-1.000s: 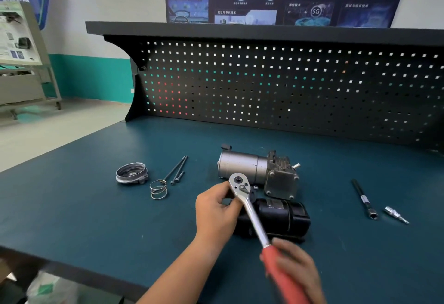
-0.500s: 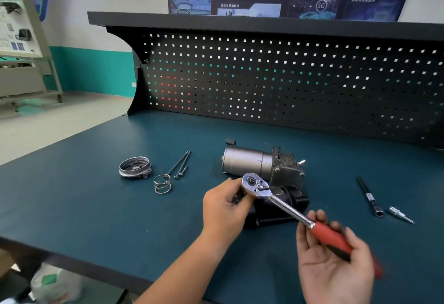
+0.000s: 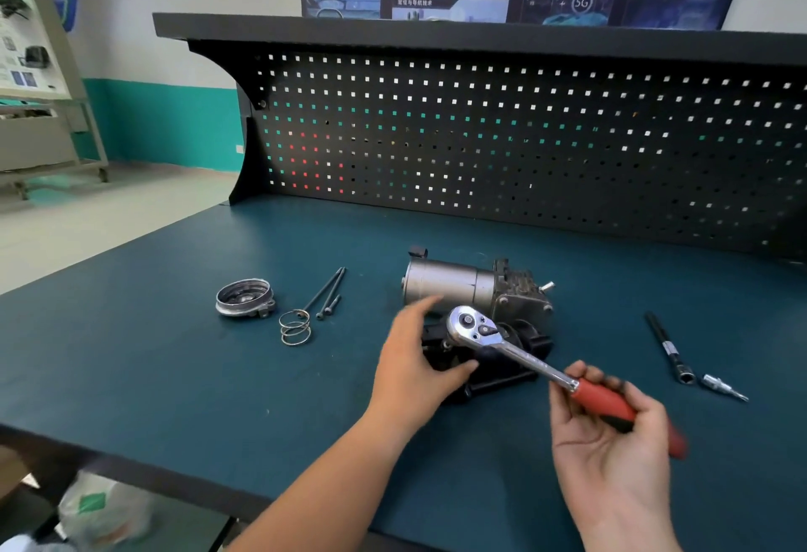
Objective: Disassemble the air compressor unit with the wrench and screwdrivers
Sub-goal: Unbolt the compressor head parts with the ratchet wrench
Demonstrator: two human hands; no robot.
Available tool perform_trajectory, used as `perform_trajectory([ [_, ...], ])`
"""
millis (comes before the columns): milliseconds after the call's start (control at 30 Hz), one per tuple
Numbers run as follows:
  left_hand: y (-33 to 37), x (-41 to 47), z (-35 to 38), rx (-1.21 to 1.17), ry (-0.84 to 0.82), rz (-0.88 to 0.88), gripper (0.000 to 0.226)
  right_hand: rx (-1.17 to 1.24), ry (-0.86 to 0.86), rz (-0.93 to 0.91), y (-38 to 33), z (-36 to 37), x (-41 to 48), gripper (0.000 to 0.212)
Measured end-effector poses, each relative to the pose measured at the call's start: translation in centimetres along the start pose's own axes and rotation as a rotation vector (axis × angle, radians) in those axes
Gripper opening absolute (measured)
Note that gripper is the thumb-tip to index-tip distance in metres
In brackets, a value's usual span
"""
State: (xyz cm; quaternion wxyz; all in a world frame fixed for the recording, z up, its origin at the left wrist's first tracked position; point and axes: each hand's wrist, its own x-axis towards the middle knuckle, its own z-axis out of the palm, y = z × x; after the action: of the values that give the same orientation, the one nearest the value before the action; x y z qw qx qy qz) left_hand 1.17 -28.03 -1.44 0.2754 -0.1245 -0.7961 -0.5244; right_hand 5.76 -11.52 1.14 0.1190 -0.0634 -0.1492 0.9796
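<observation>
The air compressor unit (image 3: 476,287) lies mid-bench: a silver cylinder with a grey block at its right end, and a black housing (image 3: 519,344) in front. My left hand (image 3: 415,355) rests on the black housing's left end, thumb underneath and fingers spread toward the silver cylinder. My right hand (image 3: 611,433) holds the red handle of a ratchet wrench (image 3: 515,346), palm up. The wrench's chrome head sits over the black housing, just right of my left hand.
Left of the unit lie a round metal cover (image 3: 244,297), a coil spring (image 3: 296,326) and long bolts (image 3: 326,293). A black extension bar (image 3: 668,348) and a small bit (image 3: 722,388) lie at the right. A black pegboard (image 3: 524,145) backs the bench.
The wrench handle has swung from near me toward the right. My left hand has come off the wrench head and opened onto the black housing. The view has tilted slightly.
</observation>
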Motion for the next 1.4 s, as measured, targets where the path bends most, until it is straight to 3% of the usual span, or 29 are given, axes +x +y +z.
perform_trajectory([
  [200,-0.6,0.5,0.1,-0.076,-0.04,-0.049,0.033,0.043,0.057,-0.055,0.9,0.6,0.2,0.009],
  [333,-0.9,0.5,0.1,-0.107,-0.056,-0.049,0.028,0.001,0.052,-0.064,0.8,1.7,2.1,0.031],
  [433,-1.1,0.6,0.0,-0.129,-0.068,-0.027,0.022,-0.083,0.001,-0.033,0.4,2.9,4.0,0.029],
  [800,-1.4,0.8,-0.5,-0.187,-0.172,-0.026,0.022,-0.55,-0.3,0.392,1.9,10.5,11.5,0.024],
  [900,-1.5,0.8,-0.2,-0.2,-0.151,-0.027,0.027,-0.338,-0.237,0.327,2.2,9.9,11.4,0.021],
  [1067,-1.9,1.0,0.2,-0.231,-0.105,-0.035,0.025,0.007,-0.076,0.049,0.7,6.7,7.9,0.027],
  [1167,-2.0,0.9,0.3,-0.226,-0.096,-0.025,0.018,0.093,0.083,-0.116,0.6,3.7,3.4,0.034],
  [1300,-1.5,0.4,0.3,-0.213,-0.097,0.009,0.031,0.18,0.105,-0.194,1.1,1.6,-2.8,0.009],
  [1400,-1.0,0.2,0.3,-0.202,-0.076,0.017,0.04,0.128,0.133,-0.183,2.0,1.4,-5.4,0.027],
])
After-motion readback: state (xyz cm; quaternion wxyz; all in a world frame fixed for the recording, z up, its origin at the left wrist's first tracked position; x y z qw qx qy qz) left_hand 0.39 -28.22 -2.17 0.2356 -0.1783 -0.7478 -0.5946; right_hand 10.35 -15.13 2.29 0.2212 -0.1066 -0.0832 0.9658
